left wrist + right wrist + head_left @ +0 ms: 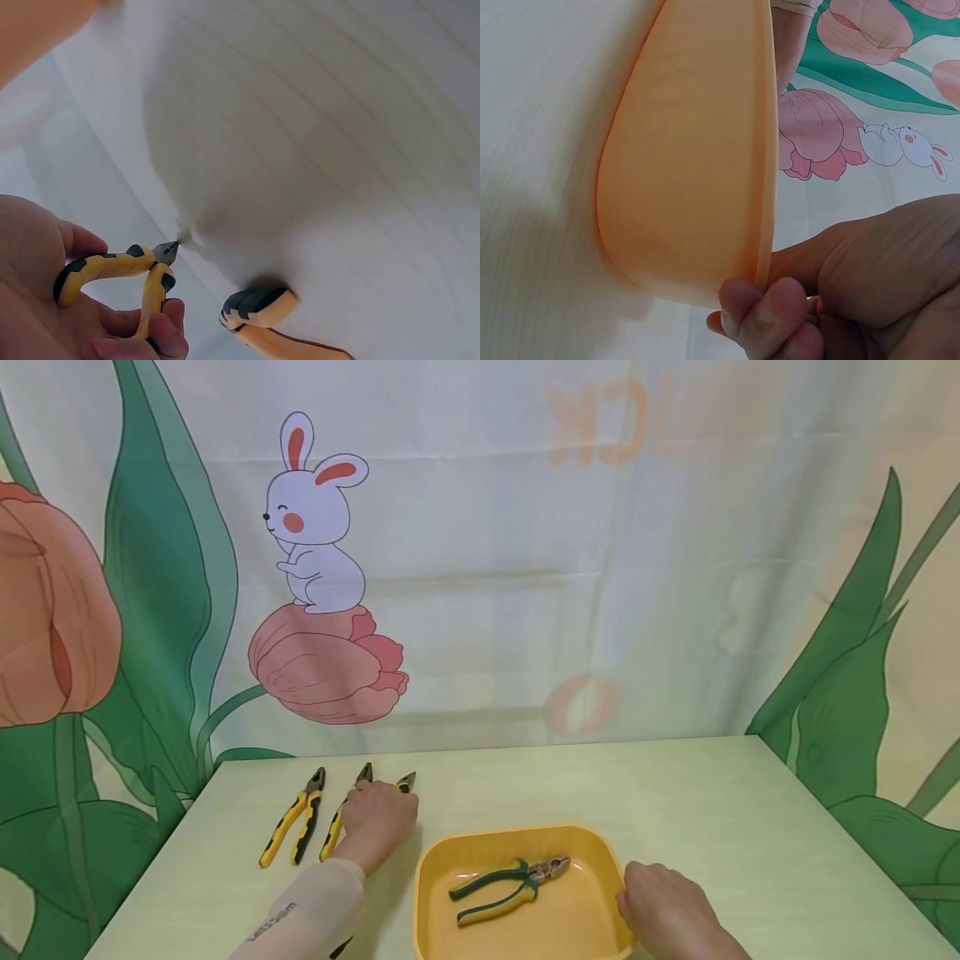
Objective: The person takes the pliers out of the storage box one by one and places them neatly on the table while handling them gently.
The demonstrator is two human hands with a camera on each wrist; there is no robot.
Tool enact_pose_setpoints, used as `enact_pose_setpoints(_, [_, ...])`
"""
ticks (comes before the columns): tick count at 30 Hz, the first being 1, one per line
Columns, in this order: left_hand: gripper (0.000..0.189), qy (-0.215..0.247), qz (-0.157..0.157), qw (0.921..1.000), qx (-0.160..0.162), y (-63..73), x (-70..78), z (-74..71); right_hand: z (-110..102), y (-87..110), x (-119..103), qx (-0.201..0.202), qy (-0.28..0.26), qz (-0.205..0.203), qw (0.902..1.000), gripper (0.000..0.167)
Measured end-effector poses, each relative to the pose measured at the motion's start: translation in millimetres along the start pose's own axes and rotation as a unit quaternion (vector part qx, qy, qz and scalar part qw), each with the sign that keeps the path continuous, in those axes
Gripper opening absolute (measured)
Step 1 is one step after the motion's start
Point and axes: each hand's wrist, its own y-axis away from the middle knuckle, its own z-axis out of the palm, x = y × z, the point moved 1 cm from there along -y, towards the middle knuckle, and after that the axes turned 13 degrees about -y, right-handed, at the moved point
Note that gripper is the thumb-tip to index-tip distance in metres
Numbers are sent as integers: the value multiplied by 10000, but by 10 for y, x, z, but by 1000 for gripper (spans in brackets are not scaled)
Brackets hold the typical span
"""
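In the head view my left hand (378, 818) is over the left part of the table. The left wrist view shows its fingers and thumb around the yellow-and-black handles of small pliers (112, 265), whose short pointed jaws stick out past the fingertips. A second pair of yellow-and-black pliers (330, 839) lies right beside this hand, partly hidden by it. My right hand (667, 906) pinches the right rim of a yellow plastic tray (690, 165), thumb and fingers on either side of the edge. Inside the tray lie green-and-yellow pliers (498, 906).
Another pair of yellow-and-black pliers (303, 818) lies farther left on the pale table (697, 810). Behind the table's back edge hangs a printed cloth (480, 568) with a rabbit and tulips.
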Motion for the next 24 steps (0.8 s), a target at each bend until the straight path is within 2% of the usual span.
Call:
enact_pose_setpoints(7, [56,-91,-204,9992,-317,-15,65,-21,-13,5,-9,-63,-41,49,10000,28])
enact_pose_setpoints(11, [53,-241,-114,9986,-466,-25,90,-19,-16,10,-19,-113,-73,111,9998,27])
enact_pose_setpoints(16, [45,-246,40,9985,-478,-21,79,-24,-15,14,-21,-74,-66,79,9999,27])
enact_pose_setpoints(24, [39,4,28,9987,-517,-19,66,-18,-12,10,-1,-29,-42,15,10000,28])
